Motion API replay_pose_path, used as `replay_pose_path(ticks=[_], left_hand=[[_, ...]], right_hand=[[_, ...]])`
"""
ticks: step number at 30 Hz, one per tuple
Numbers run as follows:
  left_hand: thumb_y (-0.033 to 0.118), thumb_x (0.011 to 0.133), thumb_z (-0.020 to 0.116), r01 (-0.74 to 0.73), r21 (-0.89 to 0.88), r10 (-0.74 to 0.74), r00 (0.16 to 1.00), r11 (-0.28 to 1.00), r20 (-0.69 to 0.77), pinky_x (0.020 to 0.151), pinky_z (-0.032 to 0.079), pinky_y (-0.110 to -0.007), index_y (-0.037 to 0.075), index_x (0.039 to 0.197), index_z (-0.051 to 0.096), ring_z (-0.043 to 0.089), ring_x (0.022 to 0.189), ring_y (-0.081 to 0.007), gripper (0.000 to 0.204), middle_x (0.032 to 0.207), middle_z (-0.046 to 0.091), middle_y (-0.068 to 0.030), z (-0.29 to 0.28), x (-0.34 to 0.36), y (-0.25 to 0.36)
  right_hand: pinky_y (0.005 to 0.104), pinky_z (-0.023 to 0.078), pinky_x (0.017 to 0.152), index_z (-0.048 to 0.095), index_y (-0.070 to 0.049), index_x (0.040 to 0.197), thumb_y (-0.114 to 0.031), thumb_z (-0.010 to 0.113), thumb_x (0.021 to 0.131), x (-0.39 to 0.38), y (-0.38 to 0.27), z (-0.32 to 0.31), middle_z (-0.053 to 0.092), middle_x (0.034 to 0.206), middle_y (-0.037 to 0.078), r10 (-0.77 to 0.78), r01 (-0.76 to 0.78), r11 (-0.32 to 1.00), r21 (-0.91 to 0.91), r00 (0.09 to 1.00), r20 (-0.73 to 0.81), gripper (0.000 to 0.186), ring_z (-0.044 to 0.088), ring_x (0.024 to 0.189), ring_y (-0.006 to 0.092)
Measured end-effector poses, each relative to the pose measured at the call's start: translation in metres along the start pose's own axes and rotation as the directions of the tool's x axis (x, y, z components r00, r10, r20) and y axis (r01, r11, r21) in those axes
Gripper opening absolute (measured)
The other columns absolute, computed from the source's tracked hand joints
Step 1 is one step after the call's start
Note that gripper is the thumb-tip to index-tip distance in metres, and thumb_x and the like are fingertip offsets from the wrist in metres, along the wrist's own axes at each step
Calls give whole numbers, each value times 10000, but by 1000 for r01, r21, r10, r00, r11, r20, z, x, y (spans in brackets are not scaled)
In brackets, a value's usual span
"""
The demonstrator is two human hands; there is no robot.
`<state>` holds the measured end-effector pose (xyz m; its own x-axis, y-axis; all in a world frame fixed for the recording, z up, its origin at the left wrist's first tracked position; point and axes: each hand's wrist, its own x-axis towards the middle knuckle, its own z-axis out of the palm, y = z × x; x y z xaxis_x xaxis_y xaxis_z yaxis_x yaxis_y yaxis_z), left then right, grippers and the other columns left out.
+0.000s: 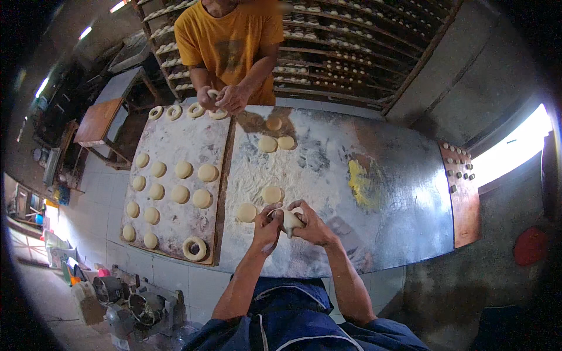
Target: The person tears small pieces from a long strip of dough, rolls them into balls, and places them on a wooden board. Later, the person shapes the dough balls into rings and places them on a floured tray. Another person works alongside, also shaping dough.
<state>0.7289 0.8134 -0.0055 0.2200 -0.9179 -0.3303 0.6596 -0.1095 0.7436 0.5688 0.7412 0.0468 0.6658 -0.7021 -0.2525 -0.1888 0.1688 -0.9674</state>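
Close to the table's near edge, my left hand (267,227) and my right hand (315,226) hold one soft piece of pale dough (288,220) between them. Both hands have curled fingers and thumbs pressed into it. The dough is drawn out of round, with a tip hanging down between the hands. Just beyond my left hand lie two flattened dough rounds, one at the left (246,213) and one farther off (271,194). The floured table (304,175) is under my hands.
On my left, a floured board (170,225) carries several dough rounds and a dough ring (194,248). A co-worker (228,47) across the table handles dough above more rings. Yellow residue (362,184) marks the table; a brown board (462,205) with small pieces sits right.
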Motion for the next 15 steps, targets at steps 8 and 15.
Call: replay_pose_path(ticks=[8,15], left_hand=[[351,958,671,-2,-449,147,947,893,287,931,563,-369,89,1253,475,656,1000,-208,441,1084,653,-116,-15,-20,12],[377,1026,506,-291,597,339,940,748,34,619,531,-367,98,1034,464,606,831,-171,282,903,570,-21,-31,-23,20]], right_hand=[[342,536,854,635,31,1169,-507,404,1027,22,39,26,679,1072,156,160,-151,987,51,947,-280,603,669,992,252],[364,545,826,673,114,1055,-643,358,1028,16,-1,74,666,926,199,165,-175,984,-43,971,-172,820,666,859,288]])
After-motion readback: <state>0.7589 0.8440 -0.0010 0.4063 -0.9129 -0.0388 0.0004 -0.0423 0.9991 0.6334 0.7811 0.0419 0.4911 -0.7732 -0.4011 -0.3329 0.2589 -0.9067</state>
